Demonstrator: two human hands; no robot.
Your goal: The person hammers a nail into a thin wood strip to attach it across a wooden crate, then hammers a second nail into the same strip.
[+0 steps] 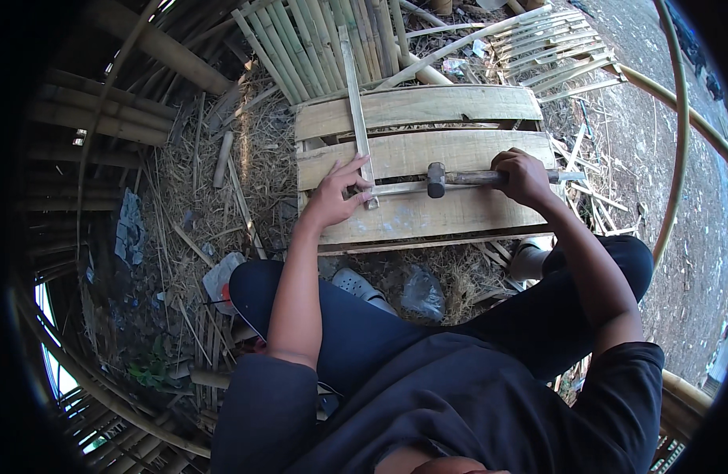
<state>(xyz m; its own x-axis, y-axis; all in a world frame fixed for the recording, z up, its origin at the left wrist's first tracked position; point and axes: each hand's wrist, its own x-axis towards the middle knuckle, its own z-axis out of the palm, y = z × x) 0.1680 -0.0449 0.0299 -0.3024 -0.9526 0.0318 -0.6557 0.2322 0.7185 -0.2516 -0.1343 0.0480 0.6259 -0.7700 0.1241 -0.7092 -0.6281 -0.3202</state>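
A low slatted wooden table (427, 148) stands in front of me. One long bamboo strip (353, 91) runs from beyond its far edge toward me. Its near end meets a second bamboo strip (399, 188) that lies crosswise, and the two form a corner. At this corner my left hand (332, 196) is closed, with thumb and fingers on the strips. My right hand (523, 175) grips the wooden handle of a hammer (436, 181). The hammer head is over the crosswise strip, to the right of the corner; whether it touches the strip, I cannot tell. Under my right hand part of that strip is hidden.
Upright bamboo pieces (300, 47) stand behind the table, and a slatted bamboo frame (549, 47) lies at the far right. Curved bamboo poles (680, 118) arch at the right. Straw and offcuts cover the ground, with a clear plastic bag (422, 292) near my foot.
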